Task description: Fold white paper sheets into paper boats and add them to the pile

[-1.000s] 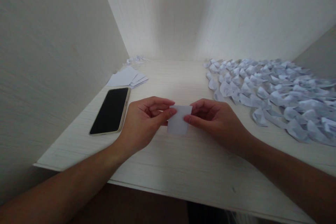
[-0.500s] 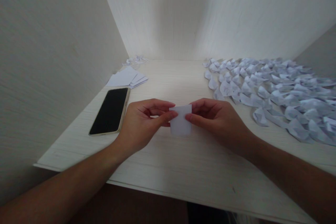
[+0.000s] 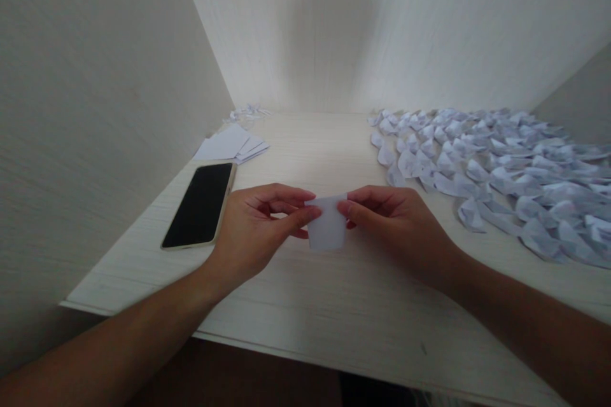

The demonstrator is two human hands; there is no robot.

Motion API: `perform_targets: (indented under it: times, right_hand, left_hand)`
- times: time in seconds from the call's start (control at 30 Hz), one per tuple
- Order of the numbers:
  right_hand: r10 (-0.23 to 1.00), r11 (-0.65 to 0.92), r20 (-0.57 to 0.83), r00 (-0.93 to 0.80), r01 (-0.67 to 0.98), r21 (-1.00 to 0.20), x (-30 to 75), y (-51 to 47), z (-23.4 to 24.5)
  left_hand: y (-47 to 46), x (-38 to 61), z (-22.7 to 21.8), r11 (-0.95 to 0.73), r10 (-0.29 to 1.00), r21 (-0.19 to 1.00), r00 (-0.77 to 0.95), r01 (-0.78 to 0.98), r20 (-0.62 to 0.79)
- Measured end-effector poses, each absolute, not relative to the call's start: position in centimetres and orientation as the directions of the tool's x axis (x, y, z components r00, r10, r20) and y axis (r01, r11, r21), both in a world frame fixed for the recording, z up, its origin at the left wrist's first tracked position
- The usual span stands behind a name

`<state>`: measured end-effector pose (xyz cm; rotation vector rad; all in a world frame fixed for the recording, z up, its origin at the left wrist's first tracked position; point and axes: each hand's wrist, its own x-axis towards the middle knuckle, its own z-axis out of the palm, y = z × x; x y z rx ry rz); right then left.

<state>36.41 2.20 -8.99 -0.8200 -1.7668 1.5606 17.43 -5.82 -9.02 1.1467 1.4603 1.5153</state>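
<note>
A small white piece of paper (image 3: 327, 229) is held up above the table, between both hands. My left hand (image 3: 260, 222) pinches its upper left side, thumb on the near face and fingers behind. On the upper right corner, my right hand (image 3: 396, 219) grips it the same way, with the thumb in front. The paper's lower edge hangs free. Parts of the fingers are hidden behind it.
A smartphone (image 3: 199, 205) with a dark screen lies left of my left hand. Behind it are flat paper sheets (image 3: 222, 143) and thin paper scraps (image 3: 248, 112). Many folded paper pieces (image 3: 477, 172) cover the right side. White walls (image 3: 329, 32) enclose the table (image 3: 305, 305).
The paper has tilted slightly, its right side a little higher, and its lower edge looks narrower. Both hands keep their pinch on it; the view has shifted very slightly.
</note>
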Motion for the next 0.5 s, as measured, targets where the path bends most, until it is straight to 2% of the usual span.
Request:
perform_targets:
  times: [0.3,0.5]
  right_hand:
    - [0.787,0.145,0.085,-0.611,0.049,-0.988,36.51,2.41,-8.92]
    - [0.761,0.158,0.087,-0.642,0.054,-0.986,36.51,2.24,-8.90]
  left_hand:
    - [-5.86,17.26,-9.42,-0.139,0.929,0.984,-0.328,0.116,0.170]
    - [-6.25,17.29,-9.20,-0.250,0.940,0.944,-0.180,0.217,0.290]
